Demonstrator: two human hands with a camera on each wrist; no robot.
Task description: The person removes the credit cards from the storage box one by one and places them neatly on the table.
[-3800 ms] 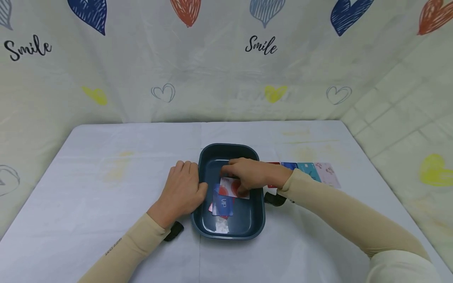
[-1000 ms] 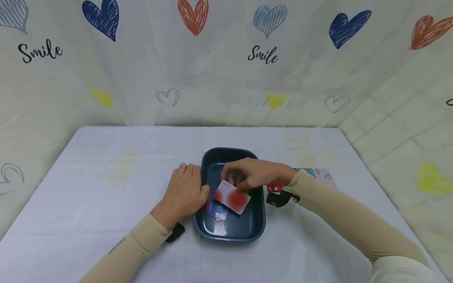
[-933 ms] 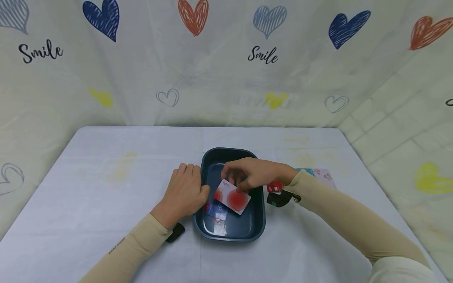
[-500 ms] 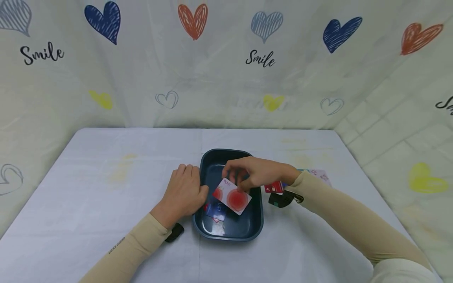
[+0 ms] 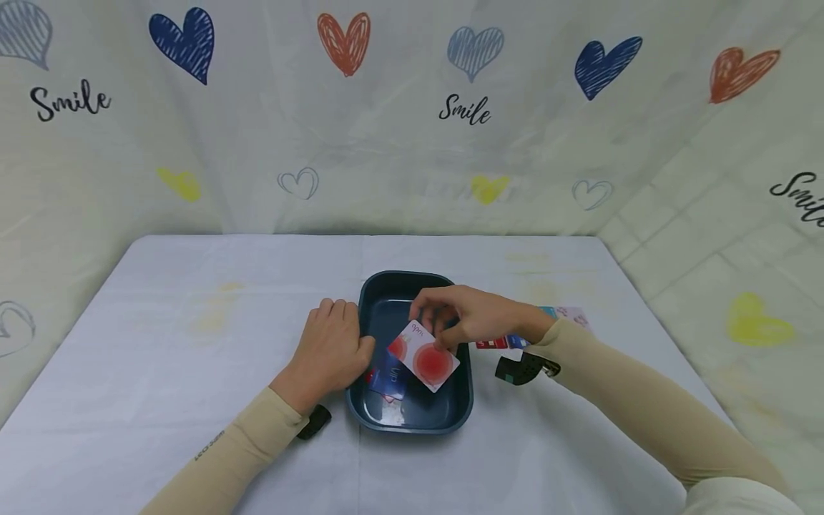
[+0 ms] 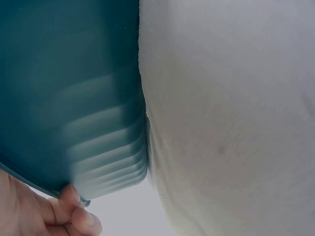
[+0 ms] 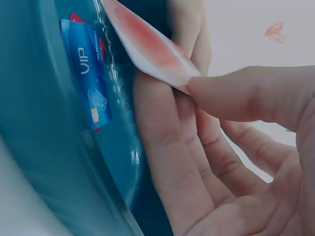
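My right hand [image 5: 466, 315] pinches a white card with red circles [image 5: 428, 357] between thumb and fingers, over the dark teal bin [image 5: 466, 408]. In the right wrist view the thumb presses the edge of that card [image 7: 152, 44]. Below it, a blue VIP card [image 5: 388, 377] lies on the bin's floor, with red edges of another card showing from under it. My left hand [image 5: 328, 343] grips the bin's left rim. In the left wrist view the fingertips of the left hand [image 6: 54, 211] curl under the rim of the bin [image 6: 74, 98].
Right of the bin, several cards lie in a row on the white-covered table [image 5: 193, 400]: a red card [image 5: 491, 343], a teal one and a pink one [image 5: 573, 315] show, partly hidden by the right wrist. Behind the table hangs a heart-patterned cloth [image 5: 386, 129].
My right hand has lifted the white-and-red card off the VIP card and turned it to a slant. In the last second it shifts slightly right. The left hand stays on the rim.
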